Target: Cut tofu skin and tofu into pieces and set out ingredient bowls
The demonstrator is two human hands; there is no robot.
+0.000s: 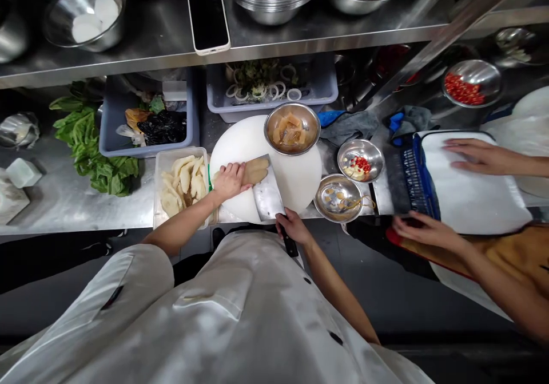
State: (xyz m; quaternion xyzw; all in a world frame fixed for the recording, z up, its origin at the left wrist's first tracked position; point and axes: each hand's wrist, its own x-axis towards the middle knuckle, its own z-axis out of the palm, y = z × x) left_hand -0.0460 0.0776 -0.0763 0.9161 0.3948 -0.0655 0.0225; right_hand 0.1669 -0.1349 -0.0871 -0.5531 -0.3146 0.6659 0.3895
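A round white cutting board (pixel 295 172) lies before me on the steel counter. My left hand (pixel 230 181) holds down a smooth light-brown piece of food (pixel 256 170) on it, fingers bent over its left end. The handle of a cleaver (pixel 268 194) is gripped in my right hand (pixel 293 226). Its broad blade lies against the right side of the food, partly over the board. At the board's far edge sits a steel bowl (pixel 293 148) with amber-coloured pieces in it. Pale slices (pixel 183 181) fill a clear plastic tub (pixel 159 215) to the left.
Right of the board are a bowl of chopped red and pale bits (pixel 372 173) and a bowl with scraps (pixel 338 215). Another person's hands (pixel 476 155) work by a white board. Leafy greens (pixel 92 149) lie left. A shelf with a phone (pixel 209 20) overhangs the back.
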